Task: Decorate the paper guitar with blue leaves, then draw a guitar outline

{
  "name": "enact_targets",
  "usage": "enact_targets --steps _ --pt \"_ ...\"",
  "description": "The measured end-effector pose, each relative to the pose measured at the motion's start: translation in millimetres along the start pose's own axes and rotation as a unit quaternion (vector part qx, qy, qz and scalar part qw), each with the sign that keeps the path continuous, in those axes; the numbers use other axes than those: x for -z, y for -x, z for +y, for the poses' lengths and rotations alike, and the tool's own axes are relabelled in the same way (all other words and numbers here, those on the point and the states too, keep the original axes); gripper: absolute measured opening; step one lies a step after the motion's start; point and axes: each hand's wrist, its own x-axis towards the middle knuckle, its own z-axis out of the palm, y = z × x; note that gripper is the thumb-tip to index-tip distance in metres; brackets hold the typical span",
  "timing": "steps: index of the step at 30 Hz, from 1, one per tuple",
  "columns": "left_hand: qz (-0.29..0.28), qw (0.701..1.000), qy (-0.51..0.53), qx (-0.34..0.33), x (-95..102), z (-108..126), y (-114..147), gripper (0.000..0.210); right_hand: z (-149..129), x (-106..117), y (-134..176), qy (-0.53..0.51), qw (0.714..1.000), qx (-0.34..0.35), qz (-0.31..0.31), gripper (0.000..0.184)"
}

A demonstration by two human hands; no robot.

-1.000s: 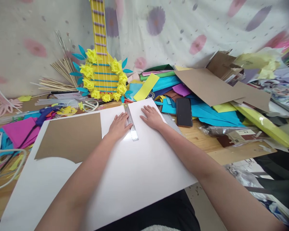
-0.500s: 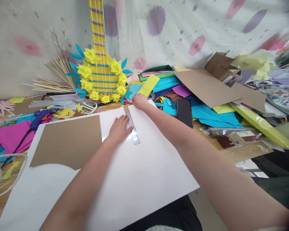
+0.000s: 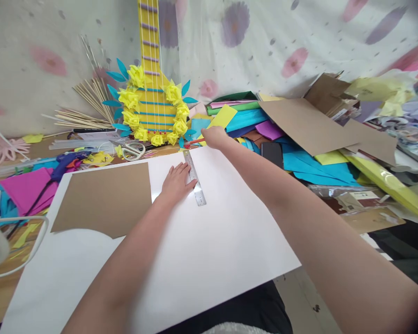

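A large white sheet (image 3: 223,232) lies before me, with a metal ruler (image 3: 197,185) slanting across its upper part. My left hand (image 3: 175,183) rests flat on the sheet, fingers stretched out and touching the ruler's left edge. At the sheet's far edge, my right hand (image 3: 214,136) is closed around a slim red pencil (image 3: 196,141), whose other end points left, just beyond the ruler's far end. The fingertips are partly hidden by the hand itself. A brown cardboard piece (image 3: 104,197) with a curved lower edge covers the sheet's upper left.
Behind the sheet stands a yellow paper guitar (image 3: 155,109) ringed with yellow flowers. Scissors (image 3: 133,151) and a glue gun (image 3: 63,164) lie at the left. A phone (image 3: 272,155), blue paper (image 3: 310,164) and cardboard (image 3: 301,127) crowd the right; a white loop (image 3: 43,236) stands at the left edge.
My right hand has lifted slightly away from the far edge with the red pencil now showing in it. The left hand stays on the ruler. The view has shifted a little left.
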Motion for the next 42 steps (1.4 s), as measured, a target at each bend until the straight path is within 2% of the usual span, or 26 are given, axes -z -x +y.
enact_targets --steps 2,3,4,5,7,9,10,11,12,13,15,18,20,23,26,30,33,35,37,39,42 --pt "0.001 1.000 -0.004 -0.001 0.0 0 0 0.058 15 6 19 -0.040 0.998 -0.033 0.037 0.026" --pt "0.002 1.000 -0.006 -0.001 -0.1 0 0 0.058 22 7 29 -0.125 0.988 -0.059 0.071 0.020" --pt "0.002 1.000 -0.009 -0.001 -0.2 1 -1 0.058 27 5 40 -0.235 0.963 -0.083 0.097 0.015" --pt "0.002 1.000 -0.011 0.000 -0.4 1 -1 0.058 32 1 51 -0.359 0.920 -0.108 0.114 0.011" --pt "0.001 1.000 -0.015 0.002 -1.1 2 -1 0.059 37 -13 71 -0.583 0.787 -0.144 0.142 0.009" --pt "-0.003 1.000 -0.017 0.004 -1.9 3 -1 0.061 36 -29 87 -0.726 0.649 -0.154 0.166 0.010" --pt "-0.004 1.000 -0.018 0.005 -2.3 3 -1 0.061 34 -37 92 -0.769 0.596 -0.154 0.174 0.010" --pt "-0.005 1.000 -0.018 0.007 -2.5 3 -1 0.061 32 -43 96 -0.797 0.557 -0.151 0.178 0.011" --pt "-0.005 1.000 -0.017 0.008 -2.5 2 -1 0.061 29 -48 99 -0.815 0.533 -0.146 0.175 0.011" --pt "-0.001 1.000 -0.015 0.009 -2.1 2 -1 0.061 25 -52 101 -0.826 0.520 -0.139 0.169 0.012" --pt "0.022 1.000 -0.005 0.007 0.3 2 -1 0.059 17 -56 101 -0.829 0.524 -0.121 0.153 0.016" --pt "0.099 0.995 0.027 0.005 7.6 9 -1 0.047 3 -59 100 -0.808 0.569 -0.090 0.122 0.026" --pt "0.127 0.990 0.056 0.005 13.0 19 0 0.041 -6 -60 101 -0.800 0.589 -0.058 0.101 0.031" --pt "0.073 0.995 0.068 0.021 18.8 38 -1 0.035 -17 -59 104 -0.805 0.588 -0.013 0.080 0.033" --pt "0.019 0.997 0.046 0.062 21.1 48 -1 0.033 -24 -57 108 -0.808 0.586 -0.006 0.065 0.034" --pt "0.016 0.997 0.028 0.066 20.2 48 0 0.035 -30 -55 112 -0.781 0.624 0.013 -0.009 0.041" --pt "0.016 0.998 0.026 0.062 19.7 47 0 0.038 -33 -58 112 -0.774 0.632 0.032 -0.015 0.048" --pt "0.012 0.998 0.034 0.060 21.9 45 -1 0.038 -32 -61 110 -0.783 0.622 0.021 0.005 0.046" --pt "0.017 0.996 0.043 0.079 26.8 39 -4 0.038 -27 -62 106 -0.799 0.600 -0.022 0.048 0.043" --pt "0.038 0.992 0.043 0.110 33.3 27 -10 0.044 -18 -63 100 -0.821 0.556 -0.082 0.103 0.038" --pt "0.089 0.989 0.014 0.115 41.7 1 -26 0.042 -3 -60 95 -0.861 0.464 -0.148 0.151 0.032"
